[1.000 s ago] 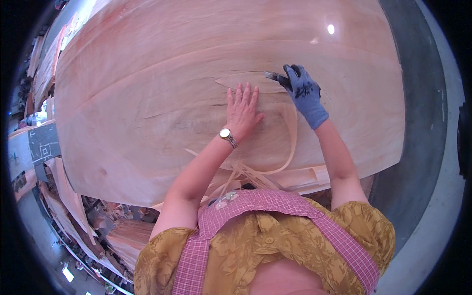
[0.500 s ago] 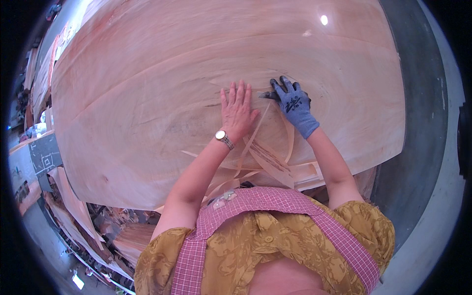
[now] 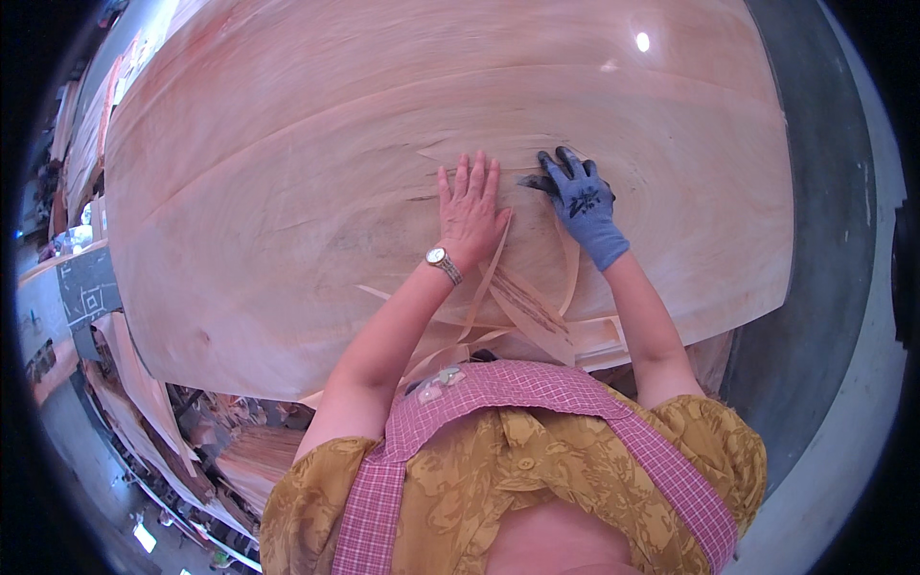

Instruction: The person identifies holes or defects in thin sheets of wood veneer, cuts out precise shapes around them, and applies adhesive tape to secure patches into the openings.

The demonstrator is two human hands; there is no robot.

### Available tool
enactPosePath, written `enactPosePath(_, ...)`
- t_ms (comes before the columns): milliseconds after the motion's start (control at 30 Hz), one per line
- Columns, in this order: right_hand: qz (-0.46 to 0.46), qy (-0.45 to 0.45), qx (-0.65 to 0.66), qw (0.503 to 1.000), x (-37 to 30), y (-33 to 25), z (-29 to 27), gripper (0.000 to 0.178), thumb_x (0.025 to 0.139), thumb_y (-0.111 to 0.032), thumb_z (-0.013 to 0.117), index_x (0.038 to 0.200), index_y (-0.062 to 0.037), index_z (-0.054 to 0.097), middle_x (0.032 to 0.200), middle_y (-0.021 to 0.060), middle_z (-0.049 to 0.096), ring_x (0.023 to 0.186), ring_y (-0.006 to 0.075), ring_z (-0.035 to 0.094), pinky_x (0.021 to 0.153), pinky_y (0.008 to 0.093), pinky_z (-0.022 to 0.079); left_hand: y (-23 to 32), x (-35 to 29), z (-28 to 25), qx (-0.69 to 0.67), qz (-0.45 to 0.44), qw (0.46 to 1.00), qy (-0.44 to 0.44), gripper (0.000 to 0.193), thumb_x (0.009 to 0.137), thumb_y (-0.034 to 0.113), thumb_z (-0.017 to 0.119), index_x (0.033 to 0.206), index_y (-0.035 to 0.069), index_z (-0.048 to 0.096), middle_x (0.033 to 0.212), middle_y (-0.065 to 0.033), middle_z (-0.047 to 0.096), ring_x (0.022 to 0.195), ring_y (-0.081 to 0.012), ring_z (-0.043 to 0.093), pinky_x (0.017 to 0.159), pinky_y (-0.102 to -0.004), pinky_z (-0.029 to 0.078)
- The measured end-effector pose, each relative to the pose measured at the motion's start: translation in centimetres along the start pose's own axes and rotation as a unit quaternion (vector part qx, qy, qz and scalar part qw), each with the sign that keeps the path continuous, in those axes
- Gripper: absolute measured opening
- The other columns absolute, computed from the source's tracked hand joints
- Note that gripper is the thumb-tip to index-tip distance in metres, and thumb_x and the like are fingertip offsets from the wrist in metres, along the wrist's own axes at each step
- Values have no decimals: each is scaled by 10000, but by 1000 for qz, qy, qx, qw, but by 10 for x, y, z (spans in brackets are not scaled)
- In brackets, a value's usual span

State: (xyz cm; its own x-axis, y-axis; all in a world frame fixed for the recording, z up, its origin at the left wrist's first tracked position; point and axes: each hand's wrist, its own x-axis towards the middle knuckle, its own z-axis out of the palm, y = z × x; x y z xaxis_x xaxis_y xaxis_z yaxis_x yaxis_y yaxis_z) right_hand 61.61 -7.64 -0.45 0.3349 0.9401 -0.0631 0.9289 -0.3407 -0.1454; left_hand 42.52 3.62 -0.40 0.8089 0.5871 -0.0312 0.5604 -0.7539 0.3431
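Pinkish, streaked wood sheet [image 3: 287, 206] underlies left hand [image 3: 470, 220], spread flat, and right hand [image 3: 581, 199], half-curled round a knife [image 3: 529, 181].

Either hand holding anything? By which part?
Right hand: a small blade, apparently by its hidden rear end. Left hand: nothing, flat on the wood sheet.

Blue glove [image 3: 586, 206] — pink checked apron [image 3: 508, 385]
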Motion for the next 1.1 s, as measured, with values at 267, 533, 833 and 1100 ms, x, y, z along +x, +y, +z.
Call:
enactPosePath(267, -111, -75, 152, 979, -110, -24, -32, 774, 813, -552, 695, 1432, -147, 464, 1394, 136, 513, 1138, 328, 585, 846, 452, 554, -30, -57, -15, -94, -24, 995, 35, 799, 879, 394, 657, 1535, 102, 306, 1604, -167, 243, 1479, -359, 222, 1200, -538, 120)
enactPosePath(533, -119, -105, 49, 986, -217, -45, 4, 528, 821, -207, 626, 1337, -132, 538, 1340, 118, 557, 1072, 311, 606, 811, 438, 556, -43, -280, -67, -52, -112, 989, -76, 1085, 733, 581, 755, 1560, 104, 240, 1611, -197, 180, 1503, -367, 140, 1188, -586, 67)
enactPosePath(833, -49, -7, 74, 996, -253, -74, -7, 425, 757, -149, 726, 1169, -152, 622, 1068, 73, 640, 995, 290, 630, 785, 426, 542, -75, -414, -37, 83, -179, 979, -43, 910, 748, 352, 781, 1502, 76, 353, 1409, -107, 483, 1329, -277, 427, 1168, -539, 210)
enactPosePath(1100, 56, 72, 294, 951, -335, -182, -49, 166, 907, -182, 719, 946, -31, 663, 702, 80, 645, 621, 181, 588, 621, 310, 475, -113, -501, -46, -108, -52, 991, 56, 258, 755, 110, 677, 1002, 92, 604, 998, -78, 644, 976, -291, 602, 900, -419, 437)
